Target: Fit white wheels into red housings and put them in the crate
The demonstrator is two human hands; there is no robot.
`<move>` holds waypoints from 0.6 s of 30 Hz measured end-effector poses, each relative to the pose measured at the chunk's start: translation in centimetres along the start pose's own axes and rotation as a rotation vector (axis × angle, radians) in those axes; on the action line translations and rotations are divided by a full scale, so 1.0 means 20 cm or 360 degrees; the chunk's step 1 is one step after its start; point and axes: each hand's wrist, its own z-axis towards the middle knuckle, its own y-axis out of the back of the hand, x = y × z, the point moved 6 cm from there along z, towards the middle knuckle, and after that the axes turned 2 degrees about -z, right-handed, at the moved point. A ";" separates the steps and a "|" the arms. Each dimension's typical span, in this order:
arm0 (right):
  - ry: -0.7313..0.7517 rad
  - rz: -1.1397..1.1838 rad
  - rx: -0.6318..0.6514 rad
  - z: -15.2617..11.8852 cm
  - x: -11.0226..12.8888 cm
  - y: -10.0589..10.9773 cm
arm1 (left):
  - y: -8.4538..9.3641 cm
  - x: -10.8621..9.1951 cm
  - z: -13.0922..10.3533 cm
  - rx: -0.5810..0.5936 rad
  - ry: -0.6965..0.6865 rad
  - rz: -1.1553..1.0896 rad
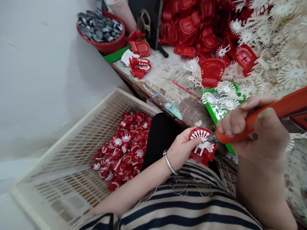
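Note:
Close to my body, my left hand (183,147) grips a red plastic housing (203,158) by its left side, thumb lying over its face. A white fan-shaped plastic piece (200,138) with many thin prongs sits inside the housing. My right hand (254,127) is wrapped round an orange power screwdriver (249,124), which comes in from the right. Its bit points at the middle of the white piece, beside my left thumb. Whether a screw is under the tip is too small to tell. Just beyond stands a green tray (211,110) of small metal screws, with white pieces lying on top.
Red housings (192,28) and white fan-shaped pieces (283,41) are heaped across the back and right of the worn table (165,76). A red bowl (105,46) of dark metal parts stands at the back left. A cream plastic crate (69,137) holding assembled red-and-white pieces (124,147) is at lower left.

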 end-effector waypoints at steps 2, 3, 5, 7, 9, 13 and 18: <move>-0.0006 -0.0001 0.0010 0.00 0.00 -0.01 | 0.00 0.00 0.00 -0.0002 0.0008 -0.0004; -0.0007 -0.0002 0.0013 0.00 0.00 -0.01 | 0.00 0.00 0.00 -0.0004 0.0014 -0.0005; -0.0005 -0.0007 0.0008 -0.01 0.00 -0.01 | 0.00 0.00 0.00 -0.0012 0.0031 0.0001; -0.0004 -0.0004 0.0016 -0.01 0.00 -0.01 | 0.00 0.00 0.00 -0.0024 0.0046 0.0008; 0.0006 0.0010 0.0050 -0.01 0.00 -0.02 | 0.00 0.00 0.00 -0.0022 0.0060 0.0009; -0.0002 0.0019 0.0083 -0.02 -0.01 -0.02 | 0.00 0.00 0.00 -0.0015 0.0068 0.0012; -0.0011 -0.0073 0.0176 -0.02 -0.02 -0.02 | 0.00 0.00 0.00 -0.0032 0.0057 0.0027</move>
